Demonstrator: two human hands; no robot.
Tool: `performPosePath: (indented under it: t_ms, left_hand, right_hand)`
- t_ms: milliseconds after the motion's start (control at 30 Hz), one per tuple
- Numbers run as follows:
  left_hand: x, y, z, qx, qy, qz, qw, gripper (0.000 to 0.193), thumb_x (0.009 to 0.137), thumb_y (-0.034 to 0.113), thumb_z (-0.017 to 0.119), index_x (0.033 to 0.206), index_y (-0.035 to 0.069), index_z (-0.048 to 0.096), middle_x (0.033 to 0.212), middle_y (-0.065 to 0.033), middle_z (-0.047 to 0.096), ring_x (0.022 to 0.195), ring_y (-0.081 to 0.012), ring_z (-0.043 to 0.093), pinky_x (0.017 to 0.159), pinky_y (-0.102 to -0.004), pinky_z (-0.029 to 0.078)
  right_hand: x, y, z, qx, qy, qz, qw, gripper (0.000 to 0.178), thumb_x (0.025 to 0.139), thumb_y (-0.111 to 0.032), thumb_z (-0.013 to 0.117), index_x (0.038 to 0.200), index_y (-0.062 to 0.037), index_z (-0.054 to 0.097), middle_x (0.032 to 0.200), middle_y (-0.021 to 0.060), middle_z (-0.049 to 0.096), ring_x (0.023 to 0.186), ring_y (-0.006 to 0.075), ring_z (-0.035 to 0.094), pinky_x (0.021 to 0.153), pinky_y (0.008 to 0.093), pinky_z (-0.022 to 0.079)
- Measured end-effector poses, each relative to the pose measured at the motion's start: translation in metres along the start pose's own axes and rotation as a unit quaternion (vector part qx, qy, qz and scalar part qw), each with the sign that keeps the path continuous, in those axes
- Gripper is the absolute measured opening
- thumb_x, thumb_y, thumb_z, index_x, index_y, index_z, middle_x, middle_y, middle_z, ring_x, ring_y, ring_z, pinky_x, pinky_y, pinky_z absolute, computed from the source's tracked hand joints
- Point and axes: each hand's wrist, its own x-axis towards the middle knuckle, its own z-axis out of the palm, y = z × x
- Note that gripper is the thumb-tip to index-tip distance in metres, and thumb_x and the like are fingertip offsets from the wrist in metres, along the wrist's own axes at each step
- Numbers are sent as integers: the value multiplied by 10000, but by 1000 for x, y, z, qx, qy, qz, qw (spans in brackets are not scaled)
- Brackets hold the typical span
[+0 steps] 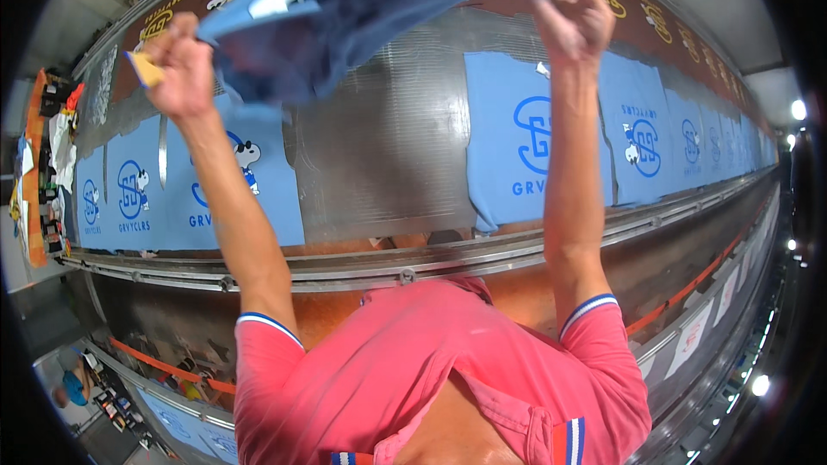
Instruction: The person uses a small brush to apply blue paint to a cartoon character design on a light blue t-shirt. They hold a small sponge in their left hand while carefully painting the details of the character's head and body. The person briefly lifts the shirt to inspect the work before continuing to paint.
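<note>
- Two hands are raised over the long metal table [379,146], a light blue shirt [362,9] stretched between them.
- Left hand [177,65]: fingers closed on one edge of the shirt; a small yellow block [146,69] is pinched in the same grip.
- Right hand [573,13]: fist closed tight on the opposite edge, above the table's far side.
- Shirt hangs slack in the middle, above the bare ribbed stretch of table; it does not touch the table.
- Blue printed shirts lie flat on the table: one [250,181] just left of the bare stretch, one [512,138] just right of it, more in a row toward both ends.
- Judgement: to lay it well, keep both grips level and the cloth taut, square its edges to the table's near rail [405,274], and lower it evenly so no fold forms.
</note>
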Motion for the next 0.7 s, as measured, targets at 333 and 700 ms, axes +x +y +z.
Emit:
performPosePath:
  t_ms: [333,700]
  left_hand:
    - [84,31,64,-74,-32,-134,988,93,746,129,602,749,40,573,709,-84,560,1024,-287,448,970,-421,291]
    - [-159,-47,-275,-45,245,-298,922,206,936,208,538,803,75,622,773,-48,599,922,-216,538,834,-440,376]
  right_hand:
    - [-183,-31,20,96,68,34,993,278,990,-268,450,1150,-66,554,1258,131,559,1223,328,469,1063,588,257]
    - [-355,80,-198,-70,415,195,886,197,844,-125,640,1028,-117,568,948,13,572,1022,194,515,964,503,401]
